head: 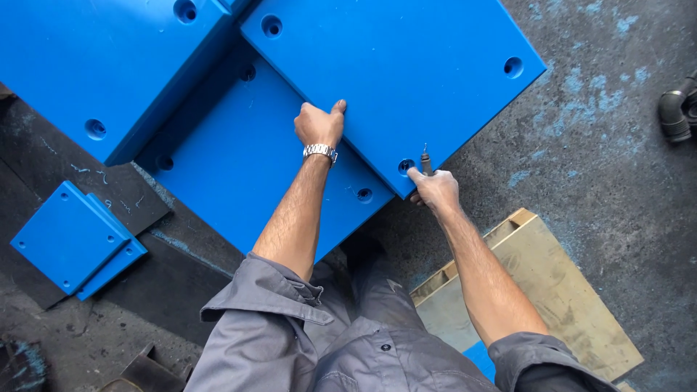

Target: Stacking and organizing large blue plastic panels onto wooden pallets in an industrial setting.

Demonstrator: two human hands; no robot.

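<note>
Right now my left hand [319, 125] is curled over the near-left edge of the top blue plastic slab [392, 80], fingers wrapped under the edge and thumb stretched along it, a metal wristwatch [320, 152] on that wrist. My right hand [434, 190] sits at the slab's nearest corner, closed around a small pointed metal tool [425, 161] whose tip pokes up just beside the countersunk hole [405, 166] in that corner; what kind of tool it is I cannot tell. That top slab lies tilted across a second blue slab [239, 160] beneath it, overlapping its right side, and a third thick blue slab [109, 65] fills the far left. Down on the near left, on dark sheet material, lie two small blue square plates [72, 238], one stacked partly over the other. To my near right there's a worn wooden board [552, 290] on the stained concrete floor [602, 131], with blue dust smeared across it. At the far right edge a dark pipe elbow [677, 112] pokes into view. My grey work sleeves are rolled up past the elbows.
</note>
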